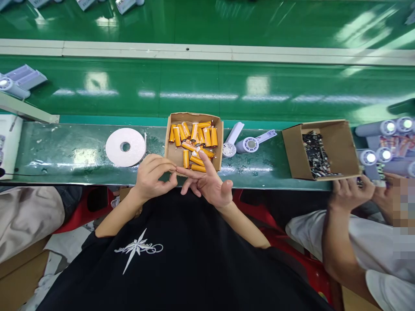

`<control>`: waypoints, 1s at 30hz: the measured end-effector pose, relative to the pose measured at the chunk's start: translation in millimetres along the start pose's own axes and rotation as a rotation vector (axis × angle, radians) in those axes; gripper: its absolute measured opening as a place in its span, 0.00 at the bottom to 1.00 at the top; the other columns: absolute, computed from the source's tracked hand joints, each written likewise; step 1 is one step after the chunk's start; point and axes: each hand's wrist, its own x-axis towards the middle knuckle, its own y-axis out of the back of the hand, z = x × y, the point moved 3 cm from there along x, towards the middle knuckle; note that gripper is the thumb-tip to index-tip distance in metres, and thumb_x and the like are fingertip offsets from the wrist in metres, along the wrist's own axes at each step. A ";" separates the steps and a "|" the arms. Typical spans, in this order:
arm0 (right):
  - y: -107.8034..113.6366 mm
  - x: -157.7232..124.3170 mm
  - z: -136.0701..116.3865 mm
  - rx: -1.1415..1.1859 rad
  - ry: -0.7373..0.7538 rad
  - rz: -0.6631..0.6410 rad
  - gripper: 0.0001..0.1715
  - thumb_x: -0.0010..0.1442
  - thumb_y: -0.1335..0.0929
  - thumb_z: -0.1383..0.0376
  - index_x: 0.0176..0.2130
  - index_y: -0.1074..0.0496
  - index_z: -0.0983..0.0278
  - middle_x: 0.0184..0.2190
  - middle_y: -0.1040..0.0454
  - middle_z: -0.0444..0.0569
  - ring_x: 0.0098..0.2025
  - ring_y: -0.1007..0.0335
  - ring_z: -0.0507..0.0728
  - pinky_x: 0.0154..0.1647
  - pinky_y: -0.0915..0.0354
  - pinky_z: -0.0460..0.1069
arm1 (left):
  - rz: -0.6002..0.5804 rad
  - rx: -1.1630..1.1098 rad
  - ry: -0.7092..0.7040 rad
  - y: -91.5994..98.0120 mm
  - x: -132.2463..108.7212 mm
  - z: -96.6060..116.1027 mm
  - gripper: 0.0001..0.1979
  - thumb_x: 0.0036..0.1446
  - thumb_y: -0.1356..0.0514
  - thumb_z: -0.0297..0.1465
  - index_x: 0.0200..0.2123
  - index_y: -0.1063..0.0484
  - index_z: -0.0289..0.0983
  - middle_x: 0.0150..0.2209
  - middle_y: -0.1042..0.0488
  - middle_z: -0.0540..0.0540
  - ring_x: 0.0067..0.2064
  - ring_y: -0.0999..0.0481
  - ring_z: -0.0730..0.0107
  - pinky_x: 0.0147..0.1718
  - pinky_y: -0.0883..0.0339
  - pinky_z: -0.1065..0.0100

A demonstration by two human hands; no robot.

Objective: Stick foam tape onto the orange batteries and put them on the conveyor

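My left hand [154, 178] is pinched, its thumb and index fingertips together; anything between them is too small to make out. Its fingertips meet the tip of a finger of my right hand [212, 185], whose fingers are spread, palm up. A small white piece [198, 149] sits at the right index fingertip. Just beyond the hands, a cardboard box [171, 160] holds several orange cylindrical batteries [201, 137] with white bits on some. To the left lies a roll of white tape [116, 147], its loose end standing up at the right edge.
Right of the batteries are two lilac handheld fans [249, 145]. A tilted cardboard box [293, 151] holds dark small parts [314, 153]. At the right, a co-worker's hands [352, 192] are near more lilac fans [378, 128]. A white rail [207, 52] crosses the green surface behind.
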 end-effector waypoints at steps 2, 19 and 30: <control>0.8 -1.1 2.1 -0.033 0.010 0.003 0.64 0.65 0.45 0.21 0.84 0.67 0.46 0.70 0.24 0.64 0.40 0.14 0.60 0.21 0.43 0.46 | -0.018 0.084 -0.032 0.0 -1.8 0.4 0.12 0.58 0.33 0.22 0.42 0.26 0.42 0.37 0.15 0.49 0.36 0.18 0.62 0.39 0.25 0.59; 5.0 -2.9 -1.3 -0.049 -0.051 0.009 0.67 0.64 0.45 0.20 0.84 0.67 0.50 0.70 0.24 0.66 0.41 0.14 0.60 0.21 0.45 0.46 | -0.090 -0.360 0.365 -8.7 -2.5 -17.2 0.09 0.59 0.43 0.23 0.29 0.34 0.42 0.28 0.23 0.50 0.32 0.25 0.66 0.35 0.29 0.61; 5.6 -7.9 4.9 -0.138 0.009 -0.017 0.61 0.68 0.45 0.23 0.84 0.62 0.46 0.75 0.30 0.63 0.46 0.15 0.60 0.22 0.44 0.46 | -0.053 -0.276 0.264 -5.8 0.5 -6.3 0.08 0.75 0.42 0.29 0.39 0.27 0.41 0.40 0.15 0.45 0.42 0.17 0.64 0.45 0.23 0.59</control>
